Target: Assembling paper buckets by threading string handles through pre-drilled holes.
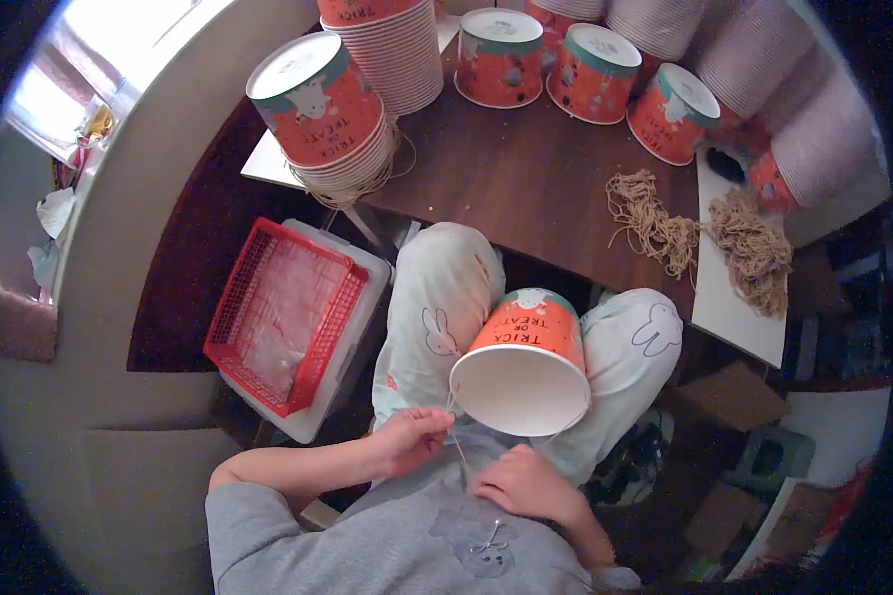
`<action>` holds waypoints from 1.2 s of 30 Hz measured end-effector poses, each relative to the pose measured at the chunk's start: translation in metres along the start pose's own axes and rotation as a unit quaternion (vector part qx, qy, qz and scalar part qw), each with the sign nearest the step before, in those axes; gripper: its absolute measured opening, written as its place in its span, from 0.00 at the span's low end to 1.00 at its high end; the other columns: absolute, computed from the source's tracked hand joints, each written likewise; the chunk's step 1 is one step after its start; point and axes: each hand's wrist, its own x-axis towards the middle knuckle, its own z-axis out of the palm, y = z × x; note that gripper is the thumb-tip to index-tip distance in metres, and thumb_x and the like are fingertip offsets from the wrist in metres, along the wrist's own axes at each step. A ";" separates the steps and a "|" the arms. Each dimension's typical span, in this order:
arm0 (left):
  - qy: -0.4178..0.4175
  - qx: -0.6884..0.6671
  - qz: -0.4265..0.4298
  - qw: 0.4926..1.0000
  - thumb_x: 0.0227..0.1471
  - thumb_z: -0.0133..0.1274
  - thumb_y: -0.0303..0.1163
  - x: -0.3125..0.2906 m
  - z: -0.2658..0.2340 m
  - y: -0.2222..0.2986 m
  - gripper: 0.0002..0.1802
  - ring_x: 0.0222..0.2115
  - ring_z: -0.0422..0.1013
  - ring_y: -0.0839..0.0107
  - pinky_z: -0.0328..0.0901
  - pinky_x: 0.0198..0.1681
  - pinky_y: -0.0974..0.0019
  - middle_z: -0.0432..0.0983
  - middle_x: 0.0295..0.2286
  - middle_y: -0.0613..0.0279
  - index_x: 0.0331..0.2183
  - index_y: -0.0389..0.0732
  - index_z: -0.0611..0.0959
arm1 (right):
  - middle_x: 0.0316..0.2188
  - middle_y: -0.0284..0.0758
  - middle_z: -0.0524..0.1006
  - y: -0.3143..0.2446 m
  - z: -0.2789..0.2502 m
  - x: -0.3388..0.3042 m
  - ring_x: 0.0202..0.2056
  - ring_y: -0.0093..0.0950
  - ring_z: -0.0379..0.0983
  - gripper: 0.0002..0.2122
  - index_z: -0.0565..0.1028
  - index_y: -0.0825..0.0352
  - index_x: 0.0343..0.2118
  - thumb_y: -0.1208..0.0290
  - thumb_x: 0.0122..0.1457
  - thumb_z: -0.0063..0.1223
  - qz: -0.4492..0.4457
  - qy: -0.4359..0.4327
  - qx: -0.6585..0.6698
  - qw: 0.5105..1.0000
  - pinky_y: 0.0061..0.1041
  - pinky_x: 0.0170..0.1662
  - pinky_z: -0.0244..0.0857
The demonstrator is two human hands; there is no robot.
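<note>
Bucket, orange with teal band, on its side between the wearer's knees, white mouth toward the body, base toward 12 o'clock. Clock bearings below taken from this bucket. Left hand at 8 o'clock, just beside the rim: thumb and fingertips pinched together on a thin cord, grip narrow. Cord slants from the pinch down toward the right hand at 6 o'clock, knuckles up, fingers curled in near the shirt; cannot tell whether these hold the cord's end. Brown table at 12. Three upturned buckets on it, 12 to 1 o'clock, taller stacks behind. At 11, a nested stack, also upturned, loops of cord hanging about its lower part. Two tangled tan bundles of cord: one between 1 and 2, another at 2, on a white board. Red basket at 9, on a pale lid, something see-through lying inside.
</note>
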 end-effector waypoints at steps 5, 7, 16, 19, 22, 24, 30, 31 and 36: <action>0.001 0.050 0.010 0.999 0.47 0.51 0.30 0.004 -0.003 -0.002 0.04 0.22 0.64 0.79 0.60 0.26 0.75 0.70 0.21 0.69 0.27 0.41 0.76 | 0.21 0.38 0.73 -0.015 0.009 0.024 0.26 0.38 0.70 0.11 0.72 0.64 0.29 0.61 0.51 0.47 0.129 0.033 0.198 0.971 0.36 0.29 0.62; -0.023 0.060 0.013 0.998 0.47 0.51 0.31 0.003 -0.004 0.000 0.05 0.23 0.66 0.77 0.62 0.28 0.73 0.71 0.21 0.68 0.27 0.41 0.76 | 0.21 0.38 0.73 -0.019 0.022 0.037 0.25 0.38 0.70 0.12 0.72 0.64 0.28 0.60 0.52 0.45 0.121 0.001 0.153 0.981 0.36 0.28 0.63; 0.012 0.059 -0.038 0.997 0.47 0.50 0.30 0.000 -0.010 0.008 0.07 0.22 0.66 0.75 0.62 0.25 0.72 0.70 0.20 0.66 0.28 0.37 0.77 | 0.16 0.37 0.72 -0.012 0.044 0.046 0.17 0.35 0.70 0.12 0.69 0.63 0.19 0.62 0.52 0.43 0.070 0.055 0.030 0.996 0.33 0.20 0.62; 0.020 0.075 -0.046 0.996 0.46 0.50 0.30 -0.002 -0.009 0.009 0.07 0.21 0.66 0.76 0.61 0.24 0.73 0.70 0.20 0.66 0.28 0.36 0.77 | 0.13 0.37 0.71 -0.012 0.043 0.044 0.16 0.34 0.69 0.11 0.69 0.62 0.17 0.62 0.52 0.43 0.067 0.055 0.008 0.996 0.33 0.18 0.62; -0.006 0.068 -0.033 0.997 0.46 0.49 0.29 0.000 -0.012 0.007 0.06 0.21 0.65 0.77 0.59 0.23 0.74 0.70 0.20 0.66 0.28 0.37 0.77 | 0.12 0.37 0.71 -0.012 0.039 0.043 0.15 0.34 0.70 0.11 0.69 0.62 0.16 0.62 0.51 0.44 0.049 0.051 0.008 0.997 0.33 0.18 0.62; 0.009 0.074 -0.020 0.997 0.46 0.50 0.30 0.000 -0.007 0.007 0.06 0.19 0.64 0.78 0.58 0.22 0.75 0.69 0.19 0.68 0.27 0.38 0.77 | 0.13 0.37 0.71 -0.012 0.037 0.041 0.16 0.34 0.70 0.11 0.69 0.61 0.16 0.62 0.51 0.44 0.041 0.039 0.007 0.998 0.33 0.19 0.62; 0.040 0.106 -0.015 0.993 0.47 0.50 0.32 0.013 -0.008 0.011 0.06 0.18 0.62 0.80 0.57 0.21 0.76 0.68 0.18 0.71 0.26 0.40 0.77 | 0.14 0.36 0.71 -0.009 0.039 0.041 0.18 0.35 0.70 0.10 0.70 0.60 0.19 0.62 0.50 0.44 0.011 -0.011 0.030 0.999 0.35 0.21 0.63; 0.040 0.106 -0.015 0.993 0.47 0.50 0.32 0.015 -0.008 0.012 0.06 0.18 0.62 0.80 0.57 0.21 0.76 0.68 0.18 0.71 0.26 0.40 0.77 | 0.15 0.36 0.72 -0.009 0.039 0.041 0.18 0.36 0.70 0.09 0.70 0.59 0.20 0.62 0.51 0.43 -0.003 -0.023 0.044 0.999 0.35 0.21 0.63; 0.042 0.084 0.022 0.995 0.46 0.50 0.28 0.016 0.007 0.021 0.05 0.17 0.58 0.82 0.51 0.19 0.77 0.65 0.16 0.72 0.21 0.41 0.76 | 0.15 0.42 0.71 -0.006 0.044 0.040 0.19 0.42 0.70 0.13 0.70 0.62 0.21 0.58 0.52 0.41 -0.023 -0.026 0.118 0.992 0.41 0.22 0.64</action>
